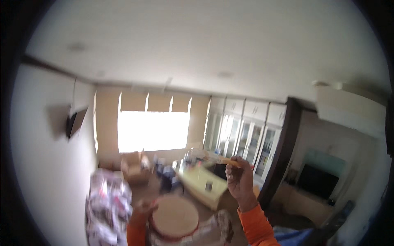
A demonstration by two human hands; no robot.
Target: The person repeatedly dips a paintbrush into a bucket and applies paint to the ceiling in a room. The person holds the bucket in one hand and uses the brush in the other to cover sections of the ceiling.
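My right hand (240, 180), raised at the middle right in an orange sleeve, is closed round the orange handle of a tool (230, 162); its pale, blurred far end points left and looks like a brush. Low at the centre, my left hand (143, 209) grips the rim of a round red-rimmed container (174, 215) with a flat beige top or content; I cannot tell which. The left hand is blurred by motion.
Covered furniture (106, 205) lines the left wall, beside an armchair (135, 172). A pale desk (201, 184) stands ahead, white cabinets (250, 139) behind. A screen (76, 121) hangs left; another (316, 182) is at right. The ceiling (197, 49) fills the upper view.
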